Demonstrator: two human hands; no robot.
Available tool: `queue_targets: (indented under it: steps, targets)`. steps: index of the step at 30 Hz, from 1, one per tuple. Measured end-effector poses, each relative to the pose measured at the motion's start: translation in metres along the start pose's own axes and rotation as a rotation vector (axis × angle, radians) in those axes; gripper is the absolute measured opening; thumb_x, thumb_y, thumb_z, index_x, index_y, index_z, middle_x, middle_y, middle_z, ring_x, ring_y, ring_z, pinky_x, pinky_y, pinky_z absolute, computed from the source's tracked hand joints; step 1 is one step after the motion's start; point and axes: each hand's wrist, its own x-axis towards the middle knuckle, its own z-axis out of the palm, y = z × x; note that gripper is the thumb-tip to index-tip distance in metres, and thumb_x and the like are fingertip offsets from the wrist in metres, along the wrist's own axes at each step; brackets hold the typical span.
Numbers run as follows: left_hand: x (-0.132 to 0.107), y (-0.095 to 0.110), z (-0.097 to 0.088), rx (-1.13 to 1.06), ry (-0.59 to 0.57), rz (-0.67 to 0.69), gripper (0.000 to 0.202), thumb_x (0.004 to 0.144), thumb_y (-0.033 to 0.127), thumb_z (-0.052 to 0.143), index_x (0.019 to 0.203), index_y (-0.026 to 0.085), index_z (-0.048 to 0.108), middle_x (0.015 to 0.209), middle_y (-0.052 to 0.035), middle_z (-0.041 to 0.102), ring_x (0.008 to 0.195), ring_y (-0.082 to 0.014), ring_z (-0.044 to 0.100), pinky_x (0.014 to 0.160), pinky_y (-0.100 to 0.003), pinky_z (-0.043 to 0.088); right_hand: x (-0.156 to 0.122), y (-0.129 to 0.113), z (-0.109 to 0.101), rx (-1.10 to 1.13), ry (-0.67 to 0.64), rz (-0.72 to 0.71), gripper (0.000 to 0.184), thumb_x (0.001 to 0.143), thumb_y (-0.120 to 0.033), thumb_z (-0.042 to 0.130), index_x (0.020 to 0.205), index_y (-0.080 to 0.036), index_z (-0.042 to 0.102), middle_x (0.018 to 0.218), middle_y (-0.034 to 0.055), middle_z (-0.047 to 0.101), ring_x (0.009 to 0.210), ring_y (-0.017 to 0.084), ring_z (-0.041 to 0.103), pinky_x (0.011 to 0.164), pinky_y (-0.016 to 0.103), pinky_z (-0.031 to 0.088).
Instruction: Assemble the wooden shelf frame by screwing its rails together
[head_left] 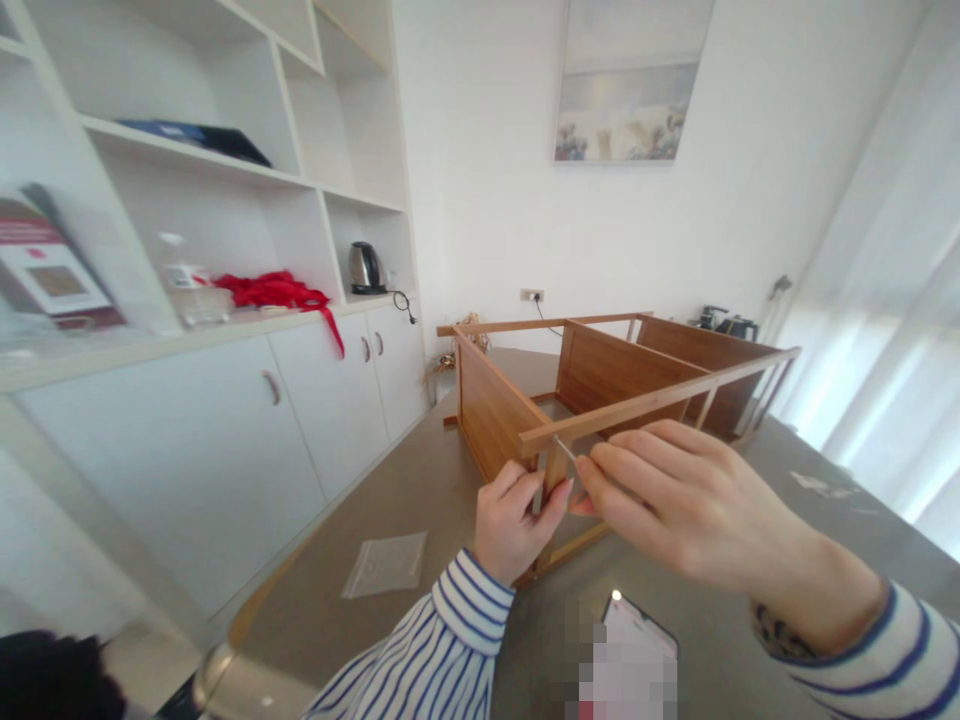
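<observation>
A brown wooden shelf frame (600,375) lies on its side on the grey table (420,480). My left hand (514,520) grips the frame's near corner post, fingers closed around it. My right hand (675,495) pinches a thin metal hex key (564,447), whose tip meets the corner joint just under the top rail. Both wrists wear blue-and-white striped sleeves.
A small clear plastic bag (386,563) lies flat on the table to the left. A phone (634,625) rests near the front edge. White cabinets (300,400) and shelves line the left wall, holding a kettle (365,268) and red cloth (274,290). Curtains hang at right.
</observation>
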Motion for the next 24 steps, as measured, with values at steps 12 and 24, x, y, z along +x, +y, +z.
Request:
queue_targets:
  steps: [12,24]
  targets:
    - [0.0,-0.001,0.001,-0.004,-0.003,-0.028,0.017,0.08,0.024,0.057,0.065,0.016,0.06,0.058,0.0031,0.044,0.047,-0.006,0.04,0.044,-0.017,0.033,-0.004,0.0,0.014,-0.028,0.141,-0.028,0.005,0.088,-0.019,0.057,0.084,-0.016,0.059,0.085,0.0035,0.066,0.073,0.014,0.055,0.065,0.031,0.039]
    - [-0.002,0.0,0.002,-0.007,-0.002,-0.041,0.018,0.081,0.023,0.057,0.064,0.016,0.059,0.058,0.0031,0.043,0.049,-0.0063,0.041,0.044,-0.017,0.033,-0.004,0.0,0.017,-0.033,0.146,-0.014,0.006,0.088,-0.022,0.057,0.083,-0.017,0.058,0.082,0.0018,0.066,0.072,0.014,0.053,0.064,0.03,0.037]
